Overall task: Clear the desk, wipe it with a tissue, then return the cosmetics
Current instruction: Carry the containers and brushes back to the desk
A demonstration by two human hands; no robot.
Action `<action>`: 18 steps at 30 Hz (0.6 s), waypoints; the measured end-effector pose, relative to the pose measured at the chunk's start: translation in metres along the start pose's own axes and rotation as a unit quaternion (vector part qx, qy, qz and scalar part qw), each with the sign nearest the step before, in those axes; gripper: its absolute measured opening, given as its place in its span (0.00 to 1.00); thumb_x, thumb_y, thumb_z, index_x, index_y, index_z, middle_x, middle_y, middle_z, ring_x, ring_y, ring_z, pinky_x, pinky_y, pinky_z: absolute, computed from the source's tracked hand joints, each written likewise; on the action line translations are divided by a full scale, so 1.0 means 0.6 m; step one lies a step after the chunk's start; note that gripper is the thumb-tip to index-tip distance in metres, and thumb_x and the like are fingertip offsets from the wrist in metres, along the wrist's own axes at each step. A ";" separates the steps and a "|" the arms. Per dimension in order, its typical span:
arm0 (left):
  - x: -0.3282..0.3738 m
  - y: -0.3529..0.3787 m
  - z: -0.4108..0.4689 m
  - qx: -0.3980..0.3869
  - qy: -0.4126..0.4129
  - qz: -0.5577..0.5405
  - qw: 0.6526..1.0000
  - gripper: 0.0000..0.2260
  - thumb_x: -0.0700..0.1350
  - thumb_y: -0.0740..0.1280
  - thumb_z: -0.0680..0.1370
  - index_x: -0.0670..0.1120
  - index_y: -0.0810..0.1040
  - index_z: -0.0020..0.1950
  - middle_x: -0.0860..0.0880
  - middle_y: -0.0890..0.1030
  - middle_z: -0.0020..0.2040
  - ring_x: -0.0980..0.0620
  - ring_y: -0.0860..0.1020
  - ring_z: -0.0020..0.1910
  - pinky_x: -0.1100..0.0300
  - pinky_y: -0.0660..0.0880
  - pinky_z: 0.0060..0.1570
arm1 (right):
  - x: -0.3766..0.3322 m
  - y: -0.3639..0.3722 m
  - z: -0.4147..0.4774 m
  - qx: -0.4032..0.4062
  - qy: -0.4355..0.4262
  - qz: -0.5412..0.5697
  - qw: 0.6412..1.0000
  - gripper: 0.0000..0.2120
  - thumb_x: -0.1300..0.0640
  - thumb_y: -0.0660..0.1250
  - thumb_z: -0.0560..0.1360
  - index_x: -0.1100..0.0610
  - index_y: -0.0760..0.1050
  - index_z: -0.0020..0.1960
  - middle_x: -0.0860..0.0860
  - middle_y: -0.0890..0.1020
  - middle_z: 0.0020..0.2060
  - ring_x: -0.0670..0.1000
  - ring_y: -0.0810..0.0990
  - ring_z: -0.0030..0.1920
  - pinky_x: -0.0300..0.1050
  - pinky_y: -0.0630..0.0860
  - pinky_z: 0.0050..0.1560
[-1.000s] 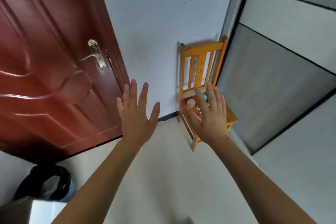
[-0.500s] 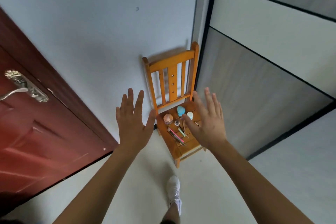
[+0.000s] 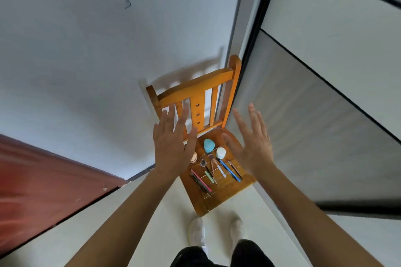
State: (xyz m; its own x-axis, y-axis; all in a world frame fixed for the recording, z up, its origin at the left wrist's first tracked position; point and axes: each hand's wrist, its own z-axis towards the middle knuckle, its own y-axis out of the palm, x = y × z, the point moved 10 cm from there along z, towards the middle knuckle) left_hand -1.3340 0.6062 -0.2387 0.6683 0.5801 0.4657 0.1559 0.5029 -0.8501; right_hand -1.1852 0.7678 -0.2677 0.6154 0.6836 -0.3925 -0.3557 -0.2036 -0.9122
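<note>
Head view: the cosmetics lie spread on the seat of a wooden chair (image 3: 219, 199), between the two raised hands. At the back of the seat sit a blue oval (image 3: 209, 145) and, just to its right, a white jar (image 3: 221, 153). A copper jar (image 3: 193, 157) shows at the seat's left edge, partly hidden behind the left hand (image 3: 171, 147). Near it lies a small square compact (image 3: 203, 162), with a brush (image 3: 212, 161) beside that. Nearer the front, slim sticks lie roughly side by side: a blue pencil (image 3: 230, 170), a white stick (image 3: 221, 171), a green stick (image 3: 209, 176) and a pink pencil (image 3: 201, 181).

Both hands are held up over the chair, well apart, fingers straight and spread, holding nothing. The right hand (image 3: 255, 149) hangs over the seat's right edge.

The chair stands in a corner, its back to a white wall (image 3: 86, 71), with grey panels (image 3: 325, 125) on its right. A red-brown door (image 3: 43, 184) is at the left. Two white shoes (image 3: 196, 232) stand on the pale floor (image 3: 162, 234) just in front of the chair.
</note>
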 end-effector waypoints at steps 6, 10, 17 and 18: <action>-0.062 0.138 0.023 -0.050 -0.057 0.000 0.997 0.25 0.57 0.60 0.81 0.52 0.65 0.77 0.46 0.61 0.79 0.41 0.60 0.78 0.36 0.65 0.70 | 0.053 0.152 0.065 -0.078 -0.044 -0.009 0.996 0.32 0.27 0.46 0.78 0.35 0.47 0.79 0.50 0.52 0.81 0.61 0.55 0.80 0.60 0.54 0.70; -0.129 0.263 0.000 -0.093 -0.093 0.010 0.991 0.25 0.58 0.59 0.81 0.51 0.66 0.77 0.45 0.62 0.79 0.41 0.62 0.77 0.35 0.68 0.68 | 0.103 0.307 0.090 -0.167 -0.078 -0.041 0.982 0.36 0.30 0.52 0.79 0.41 0.45 0.81 0.49 0.48 0.82 0.56 0.47 0.81 0.64 0.55 0.78; -0.260 0.521 -0.067 -0.189 -0.175 0.035 0.966 0.28 0.62 0.52 0.82 0.51 0.61 0.79 0.47 0.56 0.81 0.41 0.59 0.78 0.40 0.65 0.72 | 0.196 0.552 0.096 -0.264 -0.096 -0.060 0.958 0.36 0.29 0.51 0.77 0.41 0.48 0.81 0.51 0.50 0.82 0.57 0.50 0.81 0.62 0.57 0.77; -0.279 0.554 -0.076 -0.202 -0.199 0.034 0.958 0.29 0.63 0.51 0.81 0.52 0.59 0.79 0.48 0.55 0.81 0.42 0.58 0.79 0.40 0.64 0.72 | 0.207 0.582 0.097 -0.274 -0.097 -0.066 0.954 0.37 0.29 0.52 0.77 0.41 0.47 0.81 0.51 0.51 0.82 0.57 0.51 0.81 0.62 0.57 0.77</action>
State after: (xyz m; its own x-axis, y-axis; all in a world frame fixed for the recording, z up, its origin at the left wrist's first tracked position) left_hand -1.3607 0.6471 -0.6105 0.3695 0.8410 0.3952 0.4450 0.2132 -0.8698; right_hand -1.2739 0.8223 -0.6280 0.4679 0.8350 -0.2896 0.1705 -0.4068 -0.8975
